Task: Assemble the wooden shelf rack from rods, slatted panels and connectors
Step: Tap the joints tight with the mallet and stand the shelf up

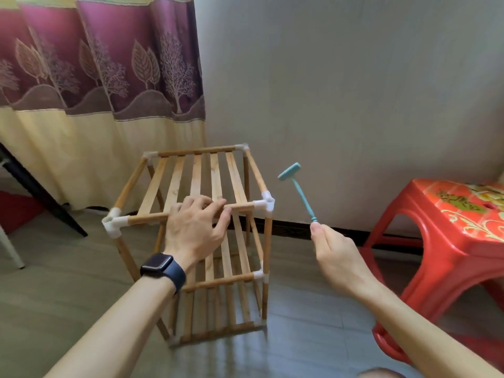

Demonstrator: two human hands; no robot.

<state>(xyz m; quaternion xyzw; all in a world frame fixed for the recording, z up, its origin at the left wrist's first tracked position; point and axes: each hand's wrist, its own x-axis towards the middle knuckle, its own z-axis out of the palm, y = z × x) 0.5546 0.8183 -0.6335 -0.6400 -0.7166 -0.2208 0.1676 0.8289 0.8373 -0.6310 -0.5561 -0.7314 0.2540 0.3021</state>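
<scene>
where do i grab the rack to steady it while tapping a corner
The front top rod, mid-span, from above: it lies level between white connectors, so fingers wrap over it as the left hand does, leaving corners free for the hammer.

A pale wall (354,91) is filling the back, with a dark skirting strip (294,228) running along its foot. A curtain (95,77) is hanging at left, maroon with tree prints above and cream below. The grey floor (54,282) is reflecting soft light. A red stool (450,222) is standing at right, near the wall. A black leg (41,197) is slanting at left.
</scene>
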